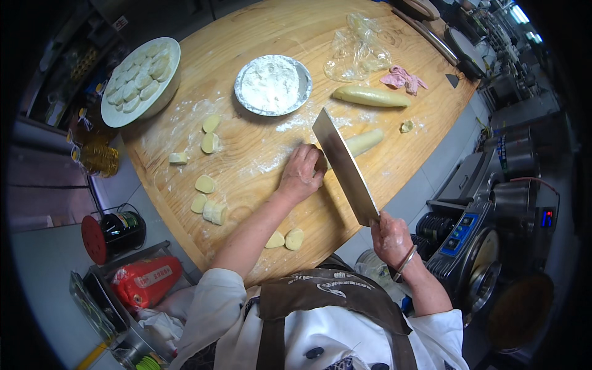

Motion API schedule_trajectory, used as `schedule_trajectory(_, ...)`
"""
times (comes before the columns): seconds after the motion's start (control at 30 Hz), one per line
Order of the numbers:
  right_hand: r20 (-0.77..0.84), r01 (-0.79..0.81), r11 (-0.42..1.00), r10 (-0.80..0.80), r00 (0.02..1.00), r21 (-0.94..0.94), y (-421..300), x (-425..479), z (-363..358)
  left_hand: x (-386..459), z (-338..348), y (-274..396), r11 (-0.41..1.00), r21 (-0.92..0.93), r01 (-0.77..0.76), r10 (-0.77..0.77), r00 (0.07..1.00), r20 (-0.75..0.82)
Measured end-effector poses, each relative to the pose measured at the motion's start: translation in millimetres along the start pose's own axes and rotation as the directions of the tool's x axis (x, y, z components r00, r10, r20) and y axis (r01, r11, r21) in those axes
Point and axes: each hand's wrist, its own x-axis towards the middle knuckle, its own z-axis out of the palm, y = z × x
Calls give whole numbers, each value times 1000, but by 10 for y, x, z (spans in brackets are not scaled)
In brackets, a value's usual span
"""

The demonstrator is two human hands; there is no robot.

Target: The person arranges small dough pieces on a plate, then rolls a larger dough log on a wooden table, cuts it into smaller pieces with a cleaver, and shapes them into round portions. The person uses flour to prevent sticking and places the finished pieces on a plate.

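My right hand (393,238) grips the handle of a broad cleaver (347,173), its blade slanting up and left over the wooden table. A pale dough roll (364,142) passes behind the blade. At its left end my left hand (303,169) curls its fingers around the dough, hiding that end. Cut dough pieces lie to the left: two slices (210,134) at the upper side, a small block (178,158), several pieces (214,212) lower down, and two slices (294,239) by my left forearm. A second, uncut dough roll (371,96) rests farther back.
A metal bowl of flour (273,85) stands beyond my left hand. On the table's left edge sits a large bowl of floured dough pieces (138,78). Farther right are a clear plastic bag (358,51), a pink cloth (403,80), a dough scrap (406,126) and a long rod (430,39).
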Motion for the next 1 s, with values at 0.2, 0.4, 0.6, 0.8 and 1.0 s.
schedule_trajectory(0.2, 28, -22, 1000, 22, 999, -8, 15, 1, 6, 14, 87, -44, 1000, -16, 15, -15, 1000, 11)
schedule_trajectory(0.4, 119, -14, 986, 34, 992, -167, 86, 241, 136, 10, 100, -39, 998, 54, 28, -31, 998, 49)
schedule_trajectory(0.6, 46, 9, 999, -7, 999, -46, 209, 460, 303, -166, 89, 342, 964, 257, 67, -101, 987, 122)
schedule_trajectory(0.8, 54, -127, 969, 118, 992, 214, 284, 173, 273, -80, -130, -46, 886, 322, 335, -407, 893, 191)
schedule_trajectory(1.0, 49, -184, 913, 179, 983, 364, 205, -12, 92, -233, -1095, -665, 630, 704, 327, -299, 939, -168)
